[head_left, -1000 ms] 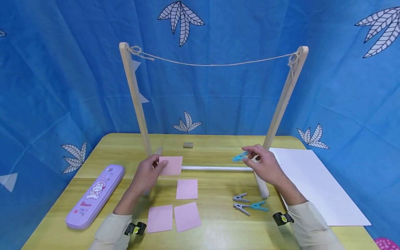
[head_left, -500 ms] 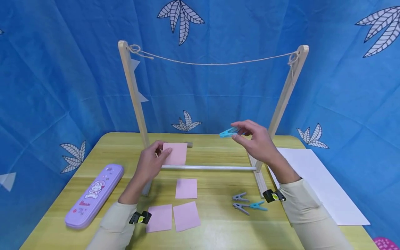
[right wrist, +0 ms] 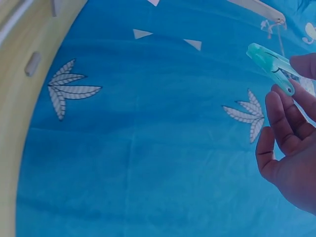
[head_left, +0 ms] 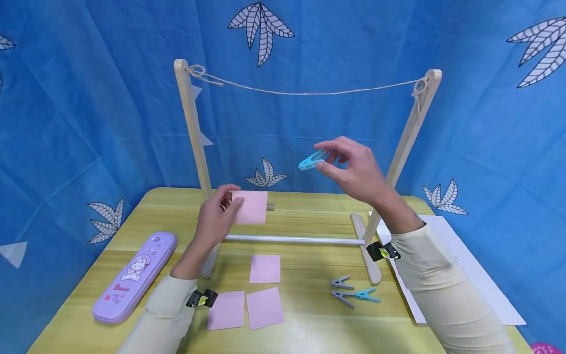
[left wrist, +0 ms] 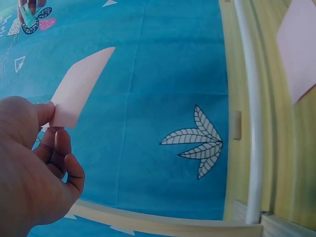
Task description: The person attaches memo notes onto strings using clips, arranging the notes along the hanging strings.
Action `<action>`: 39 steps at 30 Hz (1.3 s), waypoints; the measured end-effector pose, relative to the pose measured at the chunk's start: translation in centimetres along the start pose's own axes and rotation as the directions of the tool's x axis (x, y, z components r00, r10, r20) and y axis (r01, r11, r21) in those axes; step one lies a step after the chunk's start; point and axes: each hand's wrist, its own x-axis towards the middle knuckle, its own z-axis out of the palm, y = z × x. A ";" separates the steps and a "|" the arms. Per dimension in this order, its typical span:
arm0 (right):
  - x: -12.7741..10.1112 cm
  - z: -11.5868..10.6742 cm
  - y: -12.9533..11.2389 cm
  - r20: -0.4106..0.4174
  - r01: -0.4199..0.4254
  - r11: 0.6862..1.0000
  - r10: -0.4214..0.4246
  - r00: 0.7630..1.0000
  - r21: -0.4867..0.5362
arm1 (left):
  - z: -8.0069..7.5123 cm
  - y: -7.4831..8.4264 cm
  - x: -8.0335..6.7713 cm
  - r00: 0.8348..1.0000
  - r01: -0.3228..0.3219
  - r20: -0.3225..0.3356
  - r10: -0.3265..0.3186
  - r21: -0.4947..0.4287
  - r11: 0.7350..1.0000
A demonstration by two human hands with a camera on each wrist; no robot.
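Both hands raised off the desk (head_left: 309, 324) since a second ago: left hand (head_left: 216, 219) pinching a pink note (head_left: 251, 206) above the far desk edge, right hand (head_left: 353, 169) gripping a blue clothespin (head_left: 311, 160), lifted closer beneath the string (head_left: 309, 92). Probably nearing pinning.

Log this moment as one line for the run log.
left hand: holds pink note | right hand: pinches blue clip below string | table: three notes, three clips
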 end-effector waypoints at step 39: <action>10.9 -0.9 -7.6 -0.021 -0.040 0.998 0.039 0.999 -0.049 | -1.7 6.3 7.2 0.981 -0.025 -0.193 -0.025 -0.253 0.967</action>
